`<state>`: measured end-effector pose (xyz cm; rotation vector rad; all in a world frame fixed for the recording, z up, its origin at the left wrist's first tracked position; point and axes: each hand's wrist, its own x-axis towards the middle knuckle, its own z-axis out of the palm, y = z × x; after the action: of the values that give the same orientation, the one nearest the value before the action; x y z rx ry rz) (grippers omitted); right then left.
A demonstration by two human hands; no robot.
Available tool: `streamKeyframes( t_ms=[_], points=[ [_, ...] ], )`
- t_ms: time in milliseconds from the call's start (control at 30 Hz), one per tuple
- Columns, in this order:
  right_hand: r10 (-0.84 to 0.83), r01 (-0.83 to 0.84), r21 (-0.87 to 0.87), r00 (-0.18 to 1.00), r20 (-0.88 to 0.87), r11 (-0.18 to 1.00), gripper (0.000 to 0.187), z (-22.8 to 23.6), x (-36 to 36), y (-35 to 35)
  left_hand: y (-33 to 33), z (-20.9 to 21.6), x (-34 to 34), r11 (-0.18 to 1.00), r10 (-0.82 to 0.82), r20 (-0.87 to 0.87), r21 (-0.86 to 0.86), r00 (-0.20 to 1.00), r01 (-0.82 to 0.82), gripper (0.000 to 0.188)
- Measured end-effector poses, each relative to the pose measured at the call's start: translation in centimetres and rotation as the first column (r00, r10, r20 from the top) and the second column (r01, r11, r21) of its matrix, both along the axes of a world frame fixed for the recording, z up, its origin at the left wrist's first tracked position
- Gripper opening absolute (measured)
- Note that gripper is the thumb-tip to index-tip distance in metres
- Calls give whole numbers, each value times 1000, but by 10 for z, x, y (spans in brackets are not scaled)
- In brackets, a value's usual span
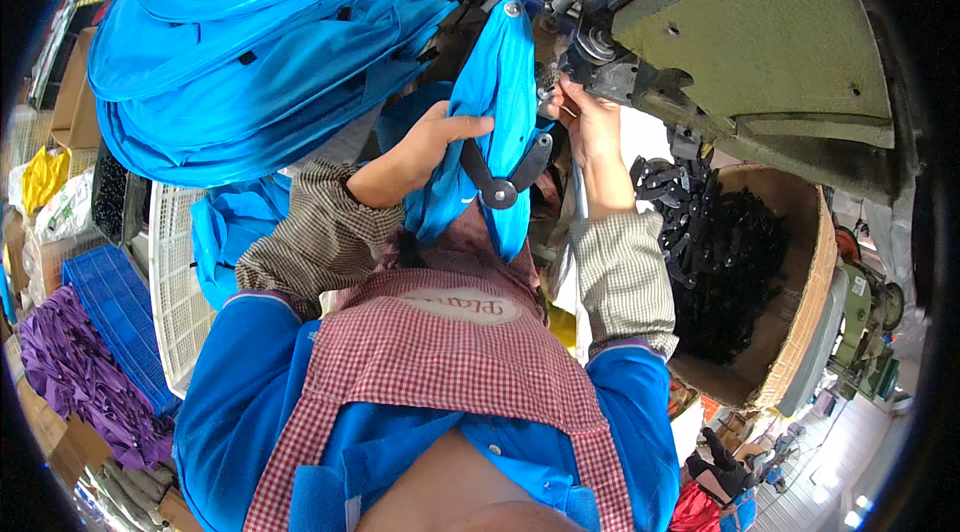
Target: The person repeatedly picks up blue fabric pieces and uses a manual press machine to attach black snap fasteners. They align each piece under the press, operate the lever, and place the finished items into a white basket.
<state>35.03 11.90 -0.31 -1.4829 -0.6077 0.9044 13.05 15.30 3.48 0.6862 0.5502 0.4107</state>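
Observation:
My left hand (425, 152) grips the edge of a folded bright blue fabric piece (508, 72), thumb lying across its front. A black V-shaped plastic bracket (498, 193) hangs against the cloth, with a round metal rivet at its joint. Another round metal stud (513, 9) shows at the fabric's top tip. Just right of the cloth, my right hand (594, 127) is raised to the head of a green machine (755, 42). Its thumb and fingers are pinched together beside small metal parts; what they hold is too small to make out.
A stack of blue fabric rounds (270, 42) rises at the upper left. On the right stands a cardboard box (800, 302) of black plastic pieces (735, 262). A white plastic basket (172, 282) is on my left, near a purple fabric heap (85, 372) and a blue crate (120, 317).

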Motion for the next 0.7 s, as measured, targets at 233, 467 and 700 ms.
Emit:
streamKeyframes(
  t_ms=[233,467,700],
  points=[
    [111,-111,-37,994,-8,993,16,56,-21,-17,-1,14,14,999,23,23,42,999,-24,42],
    [193,-187,51,965,-178,981,19,15,-55,-80,5,7,15,998,-36,13,53,999,35,46],
    [376,-349,158,906,-194,924,26,28,-71,-95,16,3,28,990,42,13,136,999,-43,37]
  ],
)
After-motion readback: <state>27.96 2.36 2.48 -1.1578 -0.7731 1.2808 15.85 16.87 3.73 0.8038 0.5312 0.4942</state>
